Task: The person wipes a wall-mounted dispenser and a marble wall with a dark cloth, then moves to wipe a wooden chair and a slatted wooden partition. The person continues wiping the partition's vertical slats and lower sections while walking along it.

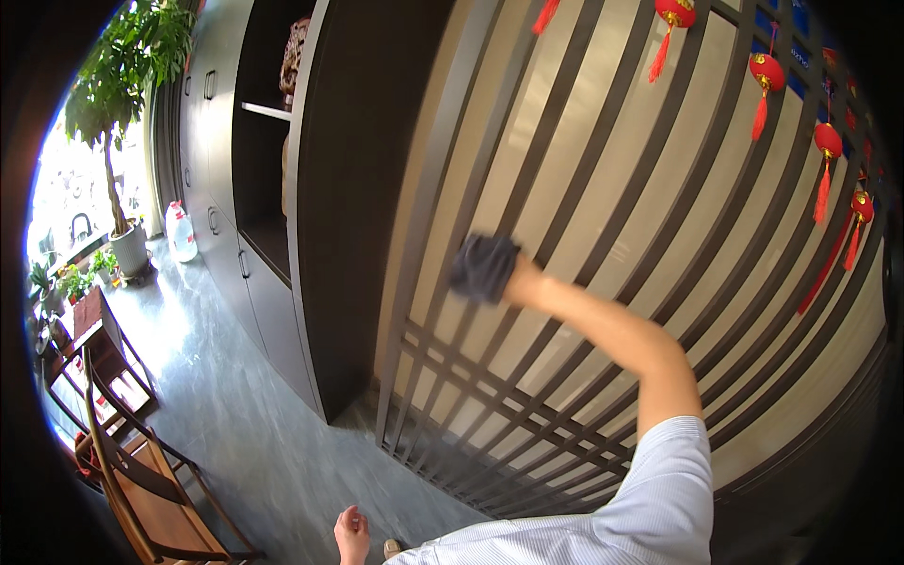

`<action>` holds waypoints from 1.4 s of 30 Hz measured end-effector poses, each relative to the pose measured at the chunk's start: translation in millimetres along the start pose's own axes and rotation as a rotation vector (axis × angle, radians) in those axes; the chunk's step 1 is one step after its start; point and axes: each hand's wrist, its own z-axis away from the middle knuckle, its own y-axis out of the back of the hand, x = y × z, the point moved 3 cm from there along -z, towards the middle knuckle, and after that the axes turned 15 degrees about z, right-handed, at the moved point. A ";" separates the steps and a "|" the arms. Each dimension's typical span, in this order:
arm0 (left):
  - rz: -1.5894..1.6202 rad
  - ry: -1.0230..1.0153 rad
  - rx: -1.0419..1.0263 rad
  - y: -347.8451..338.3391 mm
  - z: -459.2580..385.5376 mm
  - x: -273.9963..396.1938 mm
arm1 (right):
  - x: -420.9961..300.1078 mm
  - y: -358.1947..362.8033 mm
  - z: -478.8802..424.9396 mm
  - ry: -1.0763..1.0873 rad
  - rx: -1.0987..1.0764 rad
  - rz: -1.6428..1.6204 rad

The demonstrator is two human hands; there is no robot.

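My right hand [524, 281] holds a dark grey cloth [484, 268] bunched over the fingers. The arm reaches across in front of me, and the cloth lies over the upright bars of a dark slatted screen [472, 367]. Motion blurs both hand and cloth, so firm contact with the bars is hard to judge. Low in the picture, my left hand [352, 531] hangs over the floor with loosely bent fingers and nothing visible in it. Pale panels [558, 176] show behind the slats.
Red lanterns [767, 72] with tassels hang on the screen's right side. A dark cabinet [353, 212] adjoins its left. Wooden chairs [152, 466], a large water bottle [181, 233] and a potted tree [131, 251] stand on the grey floor [275, 452].
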 end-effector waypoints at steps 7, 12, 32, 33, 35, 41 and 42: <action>-0.043 0.120 -0.124 -22.8 -4.7 0.8 | 260.7 129.5 -106.7 -0.147 0.554 0.581; -0.039 0.084 -0.084 -29.6 -15.6 -7.2 | 196.3 82.4 -142.8 -0.494 0.091 0.733; -0.243 0.108 -0.202 5.3 -12.3 -1.1 | 90.0 26.8 -81.5 -0.050 0.173 0.665; -0.244 0.095 -0.207 0.7 -11.9 -1.9 | 123.7 59.8 -99.0 -0.141 0.043 0.734; -0.240 0.054 -0.221 -12.5 -24.7 -7.3 | 174.1 102.4 -122.5 -0.191 0.458 0.682; -0.081 0.071 -0.145 -29.5 -45.9 32.5 | 123.2 28.1 -163.1 -0.327 -0.168 0.561; -0.055 0.071 -0.126 -32.0 -43.8 27.9 | 104.1 -26.2 -144.1 -0.267 -0.040 0.539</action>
